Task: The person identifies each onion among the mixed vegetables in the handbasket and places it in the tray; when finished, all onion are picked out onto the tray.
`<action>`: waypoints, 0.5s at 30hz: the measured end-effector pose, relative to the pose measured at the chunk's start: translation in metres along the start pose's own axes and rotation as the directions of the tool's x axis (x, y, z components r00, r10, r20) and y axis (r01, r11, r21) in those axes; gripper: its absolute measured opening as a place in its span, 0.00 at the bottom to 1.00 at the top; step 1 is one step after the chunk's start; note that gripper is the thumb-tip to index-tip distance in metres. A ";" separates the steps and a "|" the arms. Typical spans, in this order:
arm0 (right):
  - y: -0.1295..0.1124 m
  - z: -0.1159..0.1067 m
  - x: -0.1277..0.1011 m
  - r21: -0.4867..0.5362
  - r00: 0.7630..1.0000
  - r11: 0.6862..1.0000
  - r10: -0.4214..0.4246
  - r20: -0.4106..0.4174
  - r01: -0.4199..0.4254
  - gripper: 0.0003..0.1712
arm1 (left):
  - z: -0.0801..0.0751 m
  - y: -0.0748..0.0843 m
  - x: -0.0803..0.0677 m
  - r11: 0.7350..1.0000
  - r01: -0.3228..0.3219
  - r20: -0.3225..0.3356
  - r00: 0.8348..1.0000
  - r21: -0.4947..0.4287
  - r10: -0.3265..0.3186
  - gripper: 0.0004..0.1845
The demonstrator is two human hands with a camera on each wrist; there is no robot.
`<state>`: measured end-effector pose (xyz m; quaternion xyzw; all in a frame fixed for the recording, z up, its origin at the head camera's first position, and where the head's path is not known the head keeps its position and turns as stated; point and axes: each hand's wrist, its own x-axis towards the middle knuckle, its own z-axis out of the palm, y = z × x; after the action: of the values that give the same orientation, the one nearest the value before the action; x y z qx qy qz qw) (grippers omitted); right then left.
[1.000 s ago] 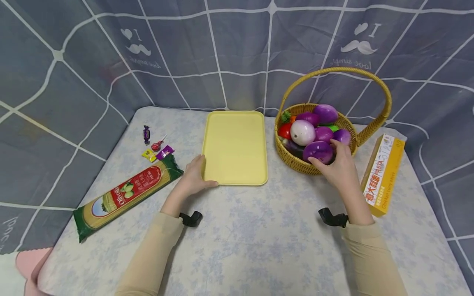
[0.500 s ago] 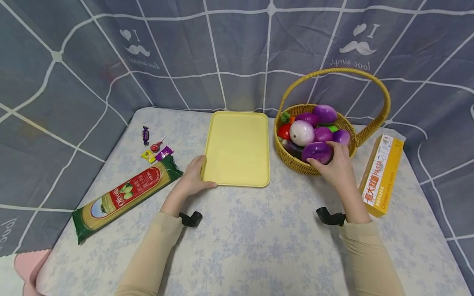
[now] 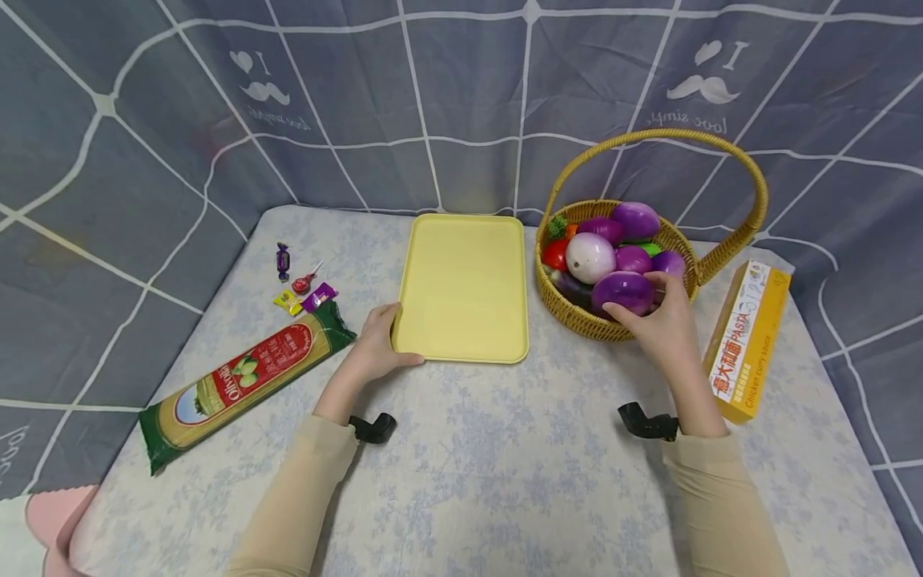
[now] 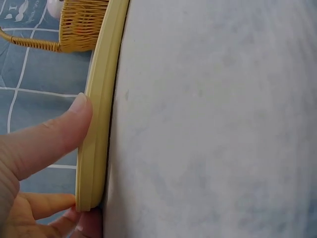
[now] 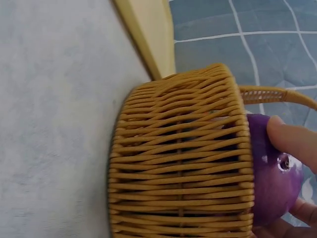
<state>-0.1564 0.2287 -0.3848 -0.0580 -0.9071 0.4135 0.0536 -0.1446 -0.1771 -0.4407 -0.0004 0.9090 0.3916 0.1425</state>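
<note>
Table: pasta bag (image 3: pixel 245 383) left, pasta box (image 3: pixel 746 340) beside basket (image 3: pixel 577 308).

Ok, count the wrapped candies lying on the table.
4, clustered at the table's left side above the pasta bag: a dark purple candy, a red one, a yellow one, a magenta one. None looks hidden.

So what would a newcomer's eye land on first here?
Probably the wicker basket at the table's right, heaped with purple, white and red produce, where the right hand grips a purple onion at the near rim. Next, the bare yellow tray in the middle, its near-left corner held by the left hand.
</note>
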 end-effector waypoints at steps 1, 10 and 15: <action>-0.002 -0.001 -0.001 0.016 1.000 1.000 0.006 -0.011 -0.006 0.49 | 0.000 0.000 0.000 1.000 0.003 -0.003 1.000 -0.004 -0.003 0.57; -0.031 -0.002 -0.002 0.120 1.000 0.993 -0.005 -0.011 0.006 0.50 | 0.003 -0.003 -0.002 0.998 -0.041 -0.035 0.999 -0.053 0.039 0.48; -0.056 0.014 0.004 0.201 0.996 0.979 -0.057 0.069 0.042 0.47 | 0.004 -0.005 -0.004 0.993 -0.027 -0.023 0.999 -0.113 0.024 0.49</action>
<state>-0.1662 0.1825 -0.3518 -0.0142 -0.8636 0.5027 0.0358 -0.1394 -0.1786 -0.4460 -0.0012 0.8868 0.4443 0.1274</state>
